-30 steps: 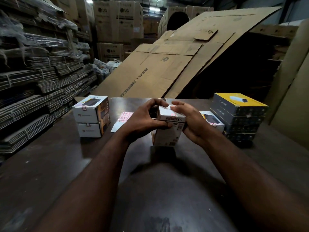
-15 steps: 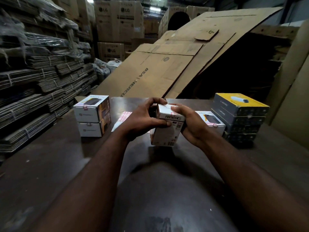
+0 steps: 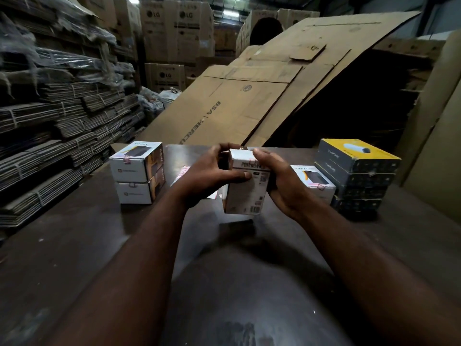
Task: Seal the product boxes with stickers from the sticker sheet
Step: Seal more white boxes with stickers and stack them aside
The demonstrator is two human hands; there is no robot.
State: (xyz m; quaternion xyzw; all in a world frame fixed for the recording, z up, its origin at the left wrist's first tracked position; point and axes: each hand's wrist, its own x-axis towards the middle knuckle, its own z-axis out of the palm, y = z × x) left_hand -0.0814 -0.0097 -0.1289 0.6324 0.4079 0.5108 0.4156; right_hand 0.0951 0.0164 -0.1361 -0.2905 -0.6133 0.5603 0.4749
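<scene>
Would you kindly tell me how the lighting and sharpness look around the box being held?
Head view: dim overall, a bright ceiling lamp far back; the held box, left hand and right hand look slightly soft; the arms cast a broad shadow on the table; wide-angle bending curves the edges.

Sticker sheet (image 3: 181, 172) mostly hidden behind left hand (image 3: 212, 176). Box (image 3: 245, 196) top seam & brand print partly under right hand (image 3: 283, 182) thumb; label txt too small. Forearms (image 3: 129, 275) cut off at btm edge.
</scene>
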